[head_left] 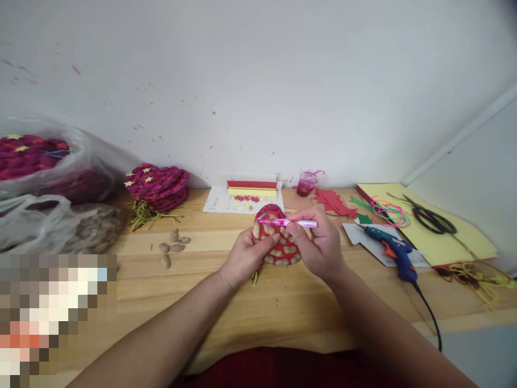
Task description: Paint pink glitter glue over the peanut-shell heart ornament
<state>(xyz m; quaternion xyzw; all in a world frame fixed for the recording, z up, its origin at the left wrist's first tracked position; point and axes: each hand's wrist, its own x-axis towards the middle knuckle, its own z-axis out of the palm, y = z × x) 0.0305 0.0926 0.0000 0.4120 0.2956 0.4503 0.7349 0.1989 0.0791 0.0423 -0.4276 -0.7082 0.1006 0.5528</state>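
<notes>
- Your work on the peanut-covered disc [286, 242] looked barely begun: magenta showed along its far edge, while most of its peanuts were bare tan.
- What seemed left was the colouring of those tan shells; no star was visible on this disc.
- The stack of magenta discs [167, 186] to your left looked further along, with yellow stars on top.
- The disc was in front of you, held above the table [266, 315], between your two hands.
- Your left hand [251, 252] was clamped on the disc's near left side, thumb across its face; you had its other fingers mostly hidden.
- Your right hand [317, 242] was closed in a pinch on a slim white tool [305, 223], its pink-stained end over the disc's far part; I could not tell whether that end touched a shell.
- The cup of magenta liquid [307, 186] stood beyond your right hand, near the wall [258, 97].
</notes>
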